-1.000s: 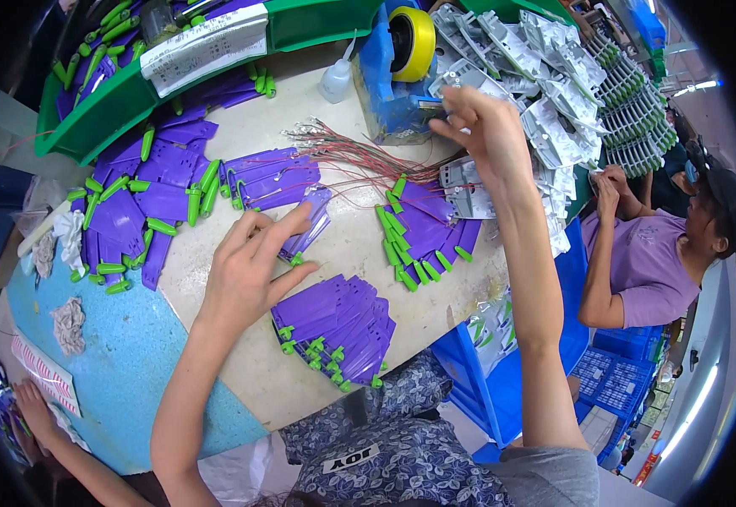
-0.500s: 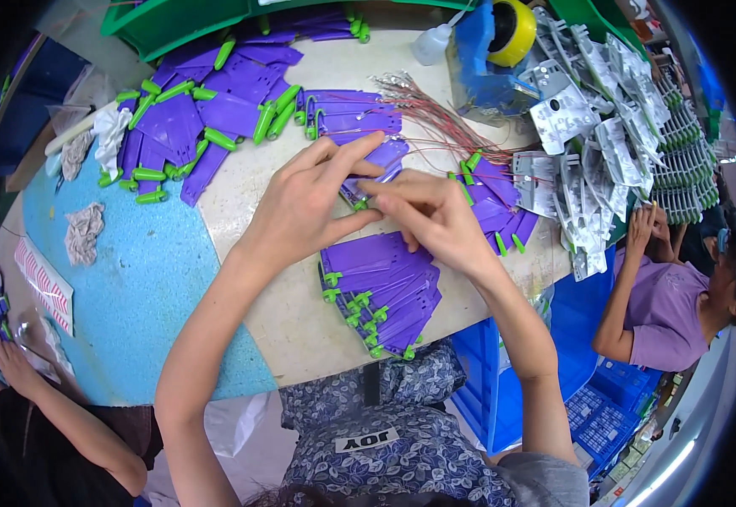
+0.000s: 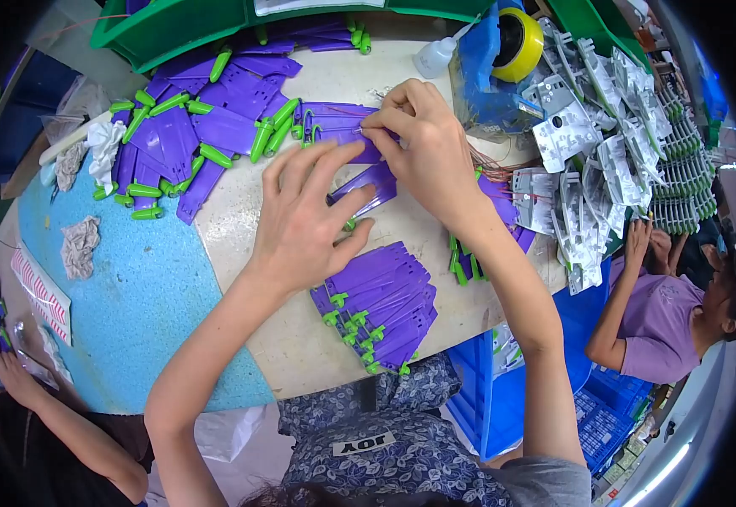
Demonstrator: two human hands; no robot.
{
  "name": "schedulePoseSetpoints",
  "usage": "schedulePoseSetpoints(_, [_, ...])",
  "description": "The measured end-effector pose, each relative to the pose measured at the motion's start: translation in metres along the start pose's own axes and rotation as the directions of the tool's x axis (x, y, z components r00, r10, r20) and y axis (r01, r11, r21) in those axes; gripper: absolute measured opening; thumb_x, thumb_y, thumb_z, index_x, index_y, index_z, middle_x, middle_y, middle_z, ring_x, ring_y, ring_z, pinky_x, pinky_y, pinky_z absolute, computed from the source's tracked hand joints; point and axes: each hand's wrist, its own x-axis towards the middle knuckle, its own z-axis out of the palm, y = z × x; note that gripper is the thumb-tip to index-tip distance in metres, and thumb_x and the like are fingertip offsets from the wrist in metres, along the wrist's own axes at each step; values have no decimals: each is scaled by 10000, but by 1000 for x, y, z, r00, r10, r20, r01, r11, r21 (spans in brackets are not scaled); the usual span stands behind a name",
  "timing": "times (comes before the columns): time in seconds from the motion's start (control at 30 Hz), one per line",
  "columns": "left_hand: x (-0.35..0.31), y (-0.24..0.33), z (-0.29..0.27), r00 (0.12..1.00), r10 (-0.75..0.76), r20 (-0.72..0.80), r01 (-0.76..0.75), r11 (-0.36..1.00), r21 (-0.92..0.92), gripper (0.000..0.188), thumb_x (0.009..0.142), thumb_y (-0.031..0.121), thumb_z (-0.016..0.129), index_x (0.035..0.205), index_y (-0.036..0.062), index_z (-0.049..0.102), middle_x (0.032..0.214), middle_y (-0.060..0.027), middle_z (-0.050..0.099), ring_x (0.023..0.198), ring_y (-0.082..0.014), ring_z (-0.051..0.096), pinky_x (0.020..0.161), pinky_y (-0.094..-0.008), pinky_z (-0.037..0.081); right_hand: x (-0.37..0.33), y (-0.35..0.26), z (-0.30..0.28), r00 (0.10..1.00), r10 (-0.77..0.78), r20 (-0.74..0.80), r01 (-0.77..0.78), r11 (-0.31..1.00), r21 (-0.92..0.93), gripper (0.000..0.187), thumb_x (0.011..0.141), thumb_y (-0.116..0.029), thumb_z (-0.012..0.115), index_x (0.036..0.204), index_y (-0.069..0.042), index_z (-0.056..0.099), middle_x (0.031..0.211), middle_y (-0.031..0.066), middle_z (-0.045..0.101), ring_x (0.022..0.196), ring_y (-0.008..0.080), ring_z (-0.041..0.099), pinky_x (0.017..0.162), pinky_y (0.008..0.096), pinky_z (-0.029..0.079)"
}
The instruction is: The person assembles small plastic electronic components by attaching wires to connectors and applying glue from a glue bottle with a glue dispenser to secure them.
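Note:
Over the middle of the table my left hand [image 3: 309, 215] has its fingers spread, with the fingertips beside a single purple plastic blade [image 3: 370, 188] that has a green end. Farther off, my right hand [image 3: 431, 148] pinches a thin wire with a small pale tip [image 3: 358, 130], just above a row of purple blades [image 3: 330, 118]. That hand partly covers the bundle of red wires [image 3: 488, 160]. Nearer me lies a fanned stack of purple blades [image 3: 389, 296] with green ends. Another group of purple blades [image 3: 499, 198] is partly hidden by my right forearm.
A large pile of purple-and-green blades [image 3: 165, 139] lies at the far left, silvery moulded parts [image 3: 592, 152] at the right. A yellow tape roll [image 3: 520, 44], a white squeeze bottle [image 3: 436, 57] and a green bin [image 3: 190, 32] stand behind. Crumpled cloth [image 3: 80, 245] lies left. Co-workers sit on both sides.
My hands have come apart. The right hand moved away from me, to the wires and row of blades; the left opened over the single blade, which is more exposed.

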Motion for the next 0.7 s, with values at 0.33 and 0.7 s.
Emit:
schedulePoseSetpoints(0.33, [-37,-9,-21,989,14,149,15,981,-196,212,748,122,748,959,120,743,1073,-62,650,898,-251,586,790,-380,482,-25,-88,-90,975,75,210,-64,996,-57,139,762,65,717,852,13,625,782,134,576,660,267,644,555,335,521])
schedulePoseSetpoints(0.7, [-24,-7,14,969,-243,38,224,812,-538,597,687,41,830,1222,17,568,1018,-149,635,881,-270,654,741,-384,544,-38,-44,-13,900,195,391,-332,886,325,51,749,-7,716,784,19,689,722,152,600,611,312,604,572,404,477])
